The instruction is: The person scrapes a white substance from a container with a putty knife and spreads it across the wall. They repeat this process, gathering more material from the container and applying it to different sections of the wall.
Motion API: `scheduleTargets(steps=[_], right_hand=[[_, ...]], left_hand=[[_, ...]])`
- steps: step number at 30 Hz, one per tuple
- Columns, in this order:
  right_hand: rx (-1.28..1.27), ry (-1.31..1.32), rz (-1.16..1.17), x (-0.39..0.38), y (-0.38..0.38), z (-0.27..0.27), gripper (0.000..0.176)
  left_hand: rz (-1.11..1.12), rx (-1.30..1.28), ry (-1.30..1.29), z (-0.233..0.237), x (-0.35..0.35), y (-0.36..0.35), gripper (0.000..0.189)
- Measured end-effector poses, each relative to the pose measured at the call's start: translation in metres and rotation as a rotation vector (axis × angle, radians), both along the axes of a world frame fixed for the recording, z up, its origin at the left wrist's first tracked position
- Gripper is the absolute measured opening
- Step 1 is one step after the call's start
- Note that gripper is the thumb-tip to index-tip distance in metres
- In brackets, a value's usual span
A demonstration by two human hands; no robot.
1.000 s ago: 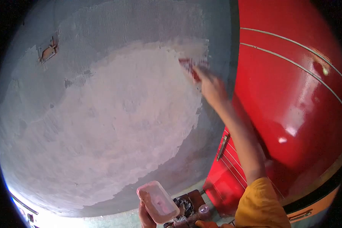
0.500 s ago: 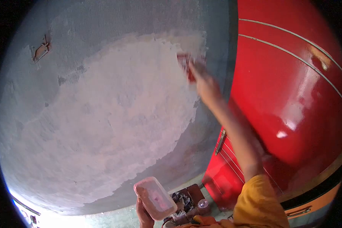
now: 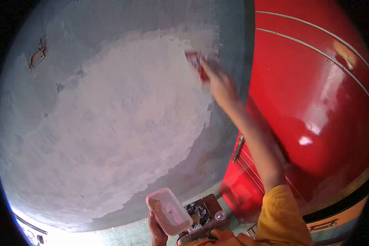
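Observation:
My right hand is closed on a red putty scraper, its flat blade pressed to the wall near the top right of the pale patch. Motion blurs the fingers a little. Around the patch the wall is grey. Low in the view, my left hand grips the side of a rectangular plastic tub. Pinkish-brown paste lies inside it, thicker along the left side.
A glossy red cabinet stands close on the right, beside my right forearm. Below are a brown stool or box with crumpled dark material and a clear cup. A small metal fitting sticks out of the wall at upper left.
My right hand and the scraper sit slightly higher and further left in view, while the wall has shifted the same way. The tub stays in my left hand.

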State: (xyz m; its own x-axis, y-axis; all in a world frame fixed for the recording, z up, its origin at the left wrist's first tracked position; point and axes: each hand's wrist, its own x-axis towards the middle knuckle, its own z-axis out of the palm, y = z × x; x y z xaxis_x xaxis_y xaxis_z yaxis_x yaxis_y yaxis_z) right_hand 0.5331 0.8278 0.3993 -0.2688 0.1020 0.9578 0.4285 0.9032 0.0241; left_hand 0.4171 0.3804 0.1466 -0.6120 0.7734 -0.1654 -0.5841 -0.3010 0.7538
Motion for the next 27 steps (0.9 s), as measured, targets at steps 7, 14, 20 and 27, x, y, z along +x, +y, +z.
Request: scheduleTargets(steps=[7,14,20,27], right_hand=[[-0.212,-0.155,0.023,0.029,-0.053,-0.024,0.053],[-0.050,-0.015,-0.083,0.011,-0.014,0.042,0.044],[-0.196,-0.181,-0.029,0.020,-0.042,-0.119,0.047],[0.095,0.087,-0.047,0.023,-0.004,0.063,0.045]], left_hand=[[-0.031,-0.008,-0.038,-0.012,-0.005,-0.004,0.052],[-0.014,0.002,0.018,0.011,-0.001,0.000,0.053],[-0.021,0.020,-0.070,-0.012,-0.006,-0.006,0.053],[-0.044,0.015,-0.026,0.003,-0.005,0.001,0.053]])
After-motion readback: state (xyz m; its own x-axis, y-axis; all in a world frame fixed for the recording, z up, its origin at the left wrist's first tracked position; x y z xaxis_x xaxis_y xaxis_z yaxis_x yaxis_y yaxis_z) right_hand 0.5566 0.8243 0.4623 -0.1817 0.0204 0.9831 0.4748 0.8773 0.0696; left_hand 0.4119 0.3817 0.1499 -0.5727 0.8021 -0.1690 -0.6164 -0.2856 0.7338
